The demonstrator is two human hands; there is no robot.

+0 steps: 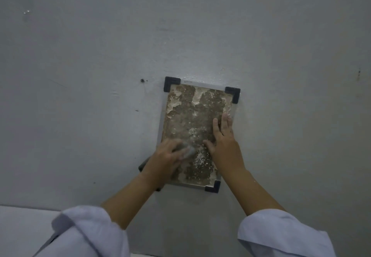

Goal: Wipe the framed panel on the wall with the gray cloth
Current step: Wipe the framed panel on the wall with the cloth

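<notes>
I see the framed panel (192, 120) hanging slightly tilted on the wall, its brown mottled face blotched white, with dark corner caps. The gray cloth (47, 151) sits bunched against its lower left area, blurred, apparently pressed flat.

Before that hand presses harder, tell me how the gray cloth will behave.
The bunched gray cloth looks soft: it crumples inside the left hand, so it probably flops if released. On the crusted brown framed panel it likely drags rather than slides. The right hand lies flat.
</notes>
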